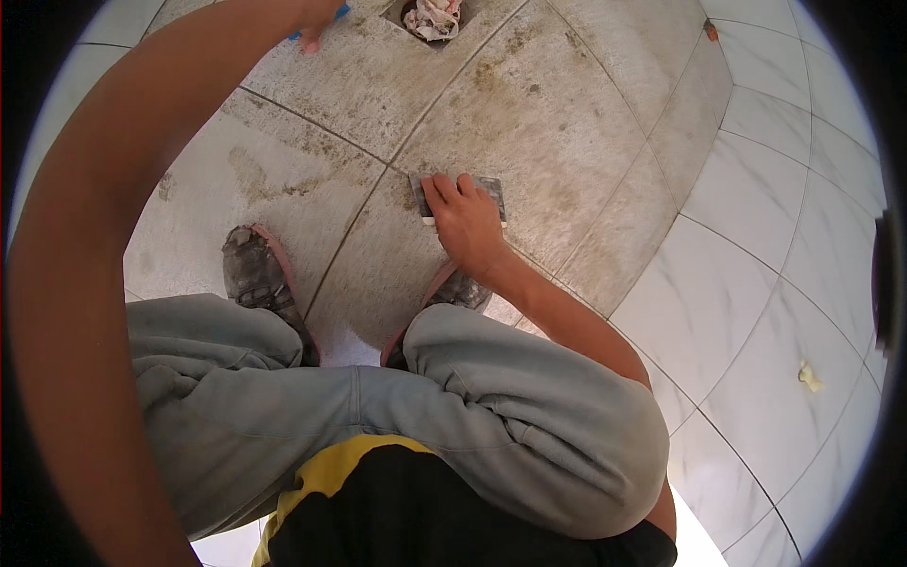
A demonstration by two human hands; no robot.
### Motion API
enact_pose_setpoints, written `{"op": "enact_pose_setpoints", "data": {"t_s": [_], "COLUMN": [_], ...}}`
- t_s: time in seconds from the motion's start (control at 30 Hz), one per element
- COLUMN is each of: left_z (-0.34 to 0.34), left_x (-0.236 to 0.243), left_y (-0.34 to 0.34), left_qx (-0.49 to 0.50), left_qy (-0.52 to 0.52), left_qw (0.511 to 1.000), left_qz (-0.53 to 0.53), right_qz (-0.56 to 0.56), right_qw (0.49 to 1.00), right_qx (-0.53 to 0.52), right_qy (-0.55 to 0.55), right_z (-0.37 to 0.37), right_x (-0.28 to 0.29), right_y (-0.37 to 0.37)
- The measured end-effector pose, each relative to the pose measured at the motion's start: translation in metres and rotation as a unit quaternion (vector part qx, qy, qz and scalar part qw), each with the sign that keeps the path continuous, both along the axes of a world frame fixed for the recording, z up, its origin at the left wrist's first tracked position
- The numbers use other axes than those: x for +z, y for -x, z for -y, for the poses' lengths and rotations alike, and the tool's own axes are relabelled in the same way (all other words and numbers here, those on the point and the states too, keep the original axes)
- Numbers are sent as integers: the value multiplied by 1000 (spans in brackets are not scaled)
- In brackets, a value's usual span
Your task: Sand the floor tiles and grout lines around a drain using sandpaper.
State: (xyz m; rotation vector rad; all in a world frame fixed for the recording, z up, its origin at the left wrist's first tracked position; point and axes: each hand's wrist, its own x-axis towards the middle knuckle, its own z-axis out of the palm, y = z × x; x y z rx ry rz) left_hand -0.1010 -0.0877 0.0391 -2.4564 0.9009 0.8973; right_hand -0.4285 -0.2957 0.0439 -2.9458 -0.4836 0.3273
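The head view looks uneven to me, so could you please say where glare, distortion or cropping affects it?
In the head view, a dark rim rings the picture and the lines between the white tiles bow at right; glare washes out the lower right, beside the trousers; the right hand and flat grey tool look fairly clear; the top edge crops the left hand.

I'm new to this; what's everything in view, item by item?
Flat tool: one, dark grey, under right hand
Floor tiles: several, stained greyish-beige, centre
Hole: one, dark, top
Crumpled wad: one, whitish-pink, in hole
Glossy tiles: many, white, right and upper left
Scrap: one, pale yellow, far right
Lump: one, orange-brown, upper right
Blue item: one, blue, beside left hand, unclear
Shoes: two, dark, pink-edged, centre
Trousers: one pair, grey, lower centre
Shirt: one, black-and-yellow, bottom
Left hand: one, bare, top edge
Right hand: one, bare, on tool
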Motion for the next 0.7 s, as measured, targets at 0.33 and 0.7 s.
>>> {"op": "enact_pose_setpoints", "data": {"t_s": [0.33, 0.7], "left_z": [-62, -35], "left_x": [-33, 7], "left_y": [-20, 0], "left_qx": [-197, -199], "left_qy": [472, 452], "left_qw": [859, 867], "left_qz": [31, 65], "right_qz": [13, -10], "right_qw": [997, 996], "right_qx": [-66, -94], "right_qy": [40, 5], "right_z": [1, -27], "right_x": [2, 2], "right_y": [-15, 7]}}
